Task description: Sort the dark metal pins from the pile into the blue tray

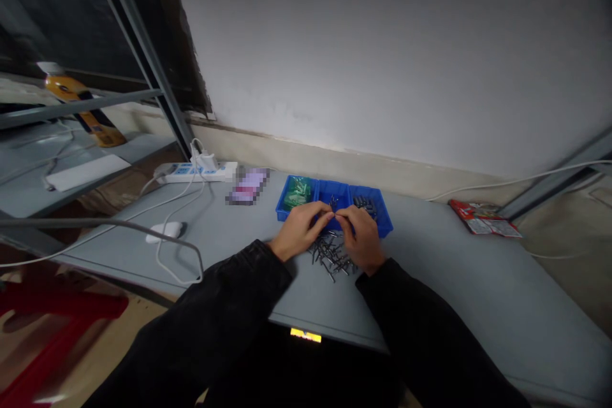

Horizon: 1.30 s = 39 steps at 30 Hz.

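My left hand (300,227) and my right hand (362,237) meet fingertip to fingertip in front of three joined blue bins (385,222). Both hands are closed in a pinch; whatever is between the fingers is too small to make out. Below them on the table lies a loose pile of dark metal screws or pins (331,258). Green plastic pieces (299,191) fill the left bin. A few dark slim parts (333,200) show in the middle bin, partly behind my fingers. Grey metal cylindrical pieces (366,205) lie in the right bin.
Left of the bins are a blurred-out phone (248,186), a white power strip (198,171) and a white charger-like object (164,232) with loose cables. A red packet (485,218) lies at the far right. A yellow bottle (86,105) stands on the left shelf.
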Available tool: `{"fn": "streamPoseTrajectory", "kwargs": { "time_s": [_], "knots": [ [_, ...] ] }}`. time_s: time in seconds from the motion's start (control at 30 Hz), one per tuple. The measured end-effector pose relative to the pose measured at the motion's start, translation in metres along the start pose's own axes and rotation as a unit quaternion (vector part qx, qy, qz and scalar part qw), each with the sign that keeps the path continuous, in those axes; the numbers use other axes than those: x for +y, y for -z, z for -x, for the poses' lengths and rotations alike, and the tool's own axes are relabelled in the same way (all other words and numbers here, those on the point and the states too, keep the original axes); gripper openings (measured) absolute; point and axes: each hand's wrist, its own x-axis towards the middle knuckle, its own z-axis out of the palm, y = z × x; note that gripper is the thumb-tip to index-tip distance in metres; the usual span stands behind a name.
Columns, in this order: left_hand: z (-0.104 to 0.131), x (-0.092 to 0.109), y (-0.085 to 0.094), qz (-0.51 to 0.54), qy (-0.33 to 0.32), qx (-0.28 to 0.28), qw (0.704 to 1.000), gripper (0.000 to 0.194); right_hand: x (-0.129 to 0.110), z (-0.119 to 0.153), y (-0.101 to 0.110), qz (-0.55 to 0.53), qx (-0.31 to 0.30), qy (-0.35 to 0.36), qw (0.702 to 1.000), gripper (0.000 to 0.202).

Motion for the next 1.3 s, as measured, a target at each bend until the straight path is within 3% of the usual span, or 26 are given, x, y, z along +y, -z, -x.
{"fn": "streamPoseTrajectory", "kwargs": {
  "time_s": [0.2,0.4,0.83,1.1,1.3],
  "knots": [
    [-0.0001,-0.0005,0.0002,-0.007,-0.002,-0.007,1.0,0.021,-0.002,-0.0018,0.0008,-0.037,0.033,-0.011,0.999,0.012],
    [-0.0004,-0.0009,0.0003,-0.011,-0.001,-0.001,1.0,0.021,-0.0028,-0.0033,0.0001,-0.048,0.027,-0.014,0.998,0.013],
    [0.0001,-0.0009,0.0011,-0.021,-0.008,0.014,1.0,0.02,-0.0006,-0.0032,0.0028,0.021,0.055,-0.023,0.998,0.021],
    [-0.0012,0.0002,0.0027,0.0,0.024,0.031,0.999,0.022,-0.0013,-0.0041,0.0016,-0.034,0.096,-0.035,0.994,0.013],
    [0.0002,0.0001,0.0011,-0.003,0.017,0.014,1.0,0.023,-0.0033,-0.0032,0.001,-0.056,0.083,-0.022,0.995,0.012]
  ]
}}
